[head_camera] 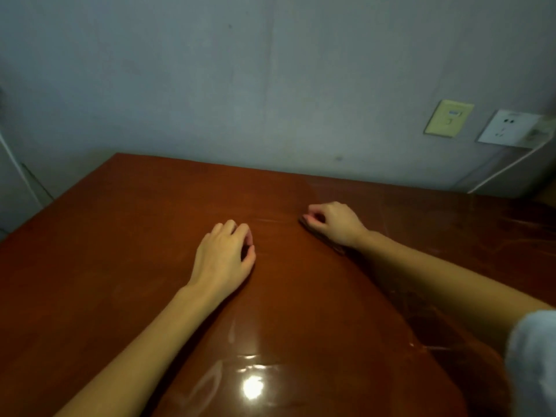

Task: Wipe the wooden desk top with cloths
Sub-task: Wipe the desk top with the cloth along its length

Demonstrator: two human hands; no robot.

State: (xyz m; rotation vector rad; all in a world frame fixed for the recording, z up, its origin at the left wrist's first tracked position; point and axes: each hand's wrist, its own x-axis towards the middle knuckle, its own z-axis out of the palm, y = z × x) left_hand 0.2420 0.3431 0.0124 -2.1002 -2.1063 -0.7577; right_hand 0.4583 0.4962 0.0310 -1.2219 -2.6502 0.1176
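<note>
At the middle of the wooden desk top (120,236) lie two hands. The right hand (334,222) curls its fingers round one dark cloth (308,227), held flat on the wood. The left hand (224,257), near it, has its fingers curled toward the thumb; whether it pinches anything cannot be told. One clear film (451,236) covers the desk's right part. The wall (210,85) behind carries two fittings: a yellowish plate (449,118) and a white socket (508,127).

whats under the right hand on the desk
A dark flat thing, likely a cloth, pokes out by the fingers of the right hand and by its wrist, lying on the wooden desk. The hand covers its middle, so its full shape is hidden.
</note>
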